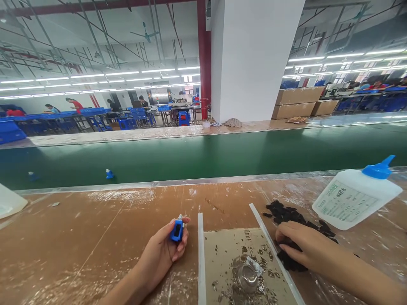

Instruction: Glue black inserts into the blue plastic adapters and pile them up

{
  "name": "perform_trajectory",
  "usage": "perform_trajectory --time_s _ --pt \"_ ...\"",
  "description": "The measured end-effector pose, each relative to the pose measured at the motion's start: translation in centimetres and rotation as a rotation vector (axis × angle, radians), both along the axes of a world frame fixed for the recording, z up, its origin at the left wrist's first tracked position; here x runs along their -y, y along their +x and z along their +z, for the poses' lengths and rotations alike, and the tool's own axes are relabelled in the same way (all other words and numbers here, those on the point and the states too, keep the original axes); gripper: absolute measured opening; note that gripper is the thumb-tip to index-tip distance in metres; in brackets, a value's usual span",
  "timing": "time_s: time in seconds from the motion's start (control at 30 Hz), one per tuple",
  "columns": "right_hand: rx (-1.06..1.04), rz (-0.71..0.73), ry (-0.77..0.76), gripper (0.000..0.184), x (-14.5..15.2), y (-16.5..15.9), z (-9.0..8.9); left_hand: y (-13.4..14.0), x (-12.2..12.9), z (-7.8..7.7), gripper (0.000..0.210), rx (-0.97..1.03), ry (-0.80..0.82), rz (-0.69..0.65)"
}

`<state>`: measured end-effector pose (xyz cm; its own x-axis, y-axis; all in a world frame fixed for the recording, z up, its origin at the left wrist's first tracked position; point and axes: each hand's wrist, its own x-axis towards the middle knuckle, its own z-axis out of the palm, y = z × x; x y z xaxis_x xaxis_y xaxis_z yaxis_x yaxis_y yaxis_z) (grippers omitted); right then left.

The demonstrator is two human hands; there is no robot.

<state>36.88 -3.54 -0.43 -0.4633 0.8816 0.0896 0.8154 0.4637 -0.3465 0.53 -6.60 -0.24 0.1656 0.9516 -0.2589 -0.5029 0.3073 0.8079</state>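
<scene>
In my left hand (165,245) is a small blue plastic part (177,231) with a dark opening and a whitish tip, gripped between thumb and fingers above the brown bench. My right hand (302,245) rests at a pile of small black pieces (286,213), its thumb and fingers curled together over them. Whether a piece is between those fingertips is hidden. Between the hands lies a tan board (222,245) spotted with wet glue, and a small clear round dish (248,277) sits on it.
White tape strips (201,254) edge the board. A white squeeze bottle with a blue cap (352,197) stands tilted-looking at right. Beyond the bench runs a green conveyor belt (190,156) carrying small blue parts (109,173). A translucent container (9,201) is at far left.
</scene>
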Motion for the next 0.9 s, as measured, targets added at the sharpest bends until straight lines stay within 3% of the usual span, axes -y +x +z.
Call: perform_trajectory --time_s 0.23,0.53,0.63,0.77,0.9 --pt "-0.085 0.073 -0.047 0.024 -0.3 -0.4 0.1 0.2 0.2 0.3 0.035 -0.049 0.025 -0.008" --pt "-0.09 0.161 0.12 0.033 -0.2 -0.8 -2.2 0.5 0.4 0.4 0.042 -0.235 0.069 0.026" --pt "-0.076 0.187 0.126 0.04 0.0 -0.5 -2.3 -0.2 0.2 0.3 0.039 -0.613 0.226 0.11" --pt "-0.075 0.21 0.116 0.054 0.2 -0.1 -2.3 -2.8 -0.8 0.2 0.028 -1.354 0.387 0.305" --pt "-0.048 0.202 0.076 0.057 0.4 -0.3 -1.9 -5.1 -1.5 0.2 0.035 -2.046 0.422 0.271"
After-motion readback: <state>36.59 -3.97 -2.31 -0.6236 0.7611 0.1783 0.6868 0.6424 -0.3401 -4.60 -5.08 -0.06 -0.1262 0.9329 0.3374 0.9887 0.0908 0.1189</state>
